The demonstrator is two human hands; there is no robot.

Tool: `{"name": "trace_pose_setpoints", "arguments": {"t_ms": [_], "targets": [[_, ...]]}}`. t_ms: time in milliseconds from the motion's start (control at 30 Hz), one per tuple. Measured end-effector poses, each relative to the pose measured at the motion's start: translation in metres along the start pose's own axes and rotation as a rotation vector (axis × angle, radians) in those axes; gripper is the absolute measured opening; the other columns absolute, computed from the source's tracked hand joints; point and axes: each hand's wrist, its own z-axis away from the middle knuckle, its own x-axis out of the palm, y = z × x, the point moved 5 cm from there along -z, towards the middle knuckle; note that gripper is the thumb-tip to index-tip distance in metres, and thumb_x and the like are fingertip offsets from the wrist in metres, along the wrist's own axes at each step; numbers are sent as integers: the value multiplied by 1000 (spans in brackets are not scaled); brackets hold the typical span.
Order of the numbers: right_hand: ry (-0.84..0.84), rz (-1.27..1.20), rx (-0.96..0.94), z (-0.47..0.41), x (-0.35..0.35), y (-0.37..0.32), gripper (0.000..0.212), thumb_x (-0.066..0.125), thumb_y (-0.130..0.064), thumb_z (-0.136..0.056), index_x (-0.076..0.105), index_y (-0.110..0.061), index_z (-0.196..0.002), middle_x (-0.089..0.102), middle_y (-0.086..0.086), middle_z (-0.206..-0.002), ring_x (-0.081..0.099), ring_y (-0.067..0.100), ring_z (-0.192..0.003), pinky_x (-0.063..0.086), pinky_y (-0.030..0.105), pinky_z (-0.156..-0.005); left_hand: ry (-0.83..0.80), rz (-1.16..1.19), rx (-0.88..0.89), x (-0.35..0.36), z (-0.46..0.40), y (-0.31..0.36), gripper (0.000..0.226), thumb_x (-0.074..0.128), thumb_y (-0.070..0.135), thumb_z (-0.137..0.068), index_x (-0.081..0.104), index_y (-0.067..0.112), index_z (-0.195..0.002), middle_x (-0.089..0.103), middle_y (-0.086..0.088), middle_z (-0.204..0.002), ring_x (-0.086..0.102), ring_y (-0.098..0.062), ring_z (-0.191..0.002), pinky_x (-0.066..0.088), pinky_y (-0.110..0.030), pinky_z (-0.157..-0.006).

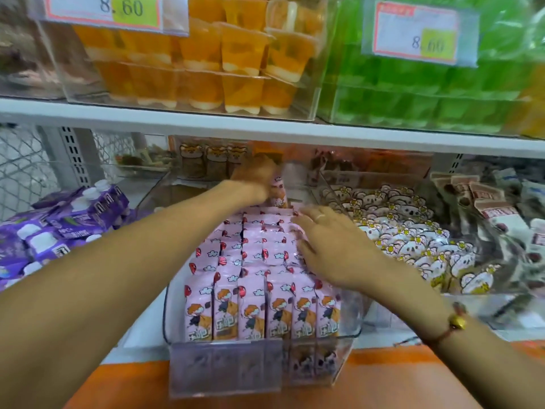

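My left hand reaches to the back of the clear bin, fingers gripping one pink packet upright. My right hand lies flat, fingers straight, on the rows of pink packets filling it.

I see glossy pink plastic snack packets in a clear, smooth plastic bin. White shelf looks like painted metal, matt. Price tags are paper behind shiny clear sleeves.
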Motion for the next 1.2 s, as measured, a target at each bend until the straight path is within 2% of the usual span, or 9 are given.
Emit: {"name": "trace_pose_setpoints", "arguments": {"t_ms": [100, 200, 367, 533, 600, 767, 900, 1067, 1200], "targets": [[134, -16, 50, 36, 1, -5, 38, 43, -20, -96, 50, -12, -132, 43, 13, -143, 36, 28, -131, 31, 37, -108, 3, 95, 8, 11, 0, 3, 39, 70, 29, -84, 54, 21, -119, 59, -4, -116, 57, -27, -105, 46, -34, -88], [297, -19, -1, 55, -7, -14, 22, 54, -19, -89, 68, -14, -105, 64, 10, -113, 57, 29, -106, 46, 38, -91, -77, 49, 33, 24, 0, 6, 25, 59, 28, -93, 56, 22, -117, 61, -2, -116, 58, -24, -103, 46, -31, -84], [241, -62, -125, 63, -5, -31, 18, 55, -32, -92, 70, -24, -99, 68, -6, -97, 62, 16, -88, 48, 28, -79, -349, -79, 73, 42, 13, -1, 34, 35, 28, -104, 56, 19, -129, 54, -3, -137, 55, -19, -107, 39, -25, -86], [194, -151, -107, 68, -5, -33, 38, 40, -47, -93, 68, -25, -107, 68, -7, -104, 60, 16, -96, 42, 33, -89, -205, -109, 80, 25, 10, 5, 41, 55, 35, -95, 52, 22, -134, 52, -4, -136, 51, -23, -117, 44, -31, -93], [192, -137, -104, 71, -4, -36, 40, 39, -48, -93, 68, -25, -106, 68, -7, -103, 61, 16, -95, 43, 34, -89, -129, -46, 64, 18, 7, 6, 40, 63, 33, -90, 56, 26, -129, 54, 0, -131, 51, -18, -108, 43, -29, -86], [203, -173, -80, 71, -1, -33, 32, 46, -41, -93, 69, -24, -106, 68, -7, -103, 60, 16, -95, 40, 34, -91, -281, -62, 101, 33, 10, 6, 35, 57, 34, -95, 61, 16, -124, 62, -3, -126, 58, -22, -110, 47, -29, -89], [215, -183, -67, 69, 0, -33, 30, 47, -40, -92, 69, -24, -105, 68, -8, -102, 60, 14, -93, 38, 31, -90, -178, -30, 72, 35, 9, 5, 23, 61, 32, -92, 68, 18, -109, 66, 0, -115, 60, -18, -101, 44, -25, -75], [196, -172, -70, 67, 0, -33, 33, 43, -40, -92, 68, -26, -109, 67, -8, -105, 60, 14, -96, 38, 32, -92, 40, 388, -141, 21, 7, 4, 19, 49, 24, -98, 58, 11, -109, 60, -6, -107, 55, -20, -91, 45, -27, -75], [149, -142, -95, 67, 1, -33, 38, 37, -44, -96, 61, -28, -120, 61, -8, -117, 53, 14, -107, 26, 29, -97, 267, 840, -314, 2, 26, 0, 20, 44, 23, -101, 57, 8, -103, 61, -11, -105, 57, -25, -94, 45, -27, -73]]}}
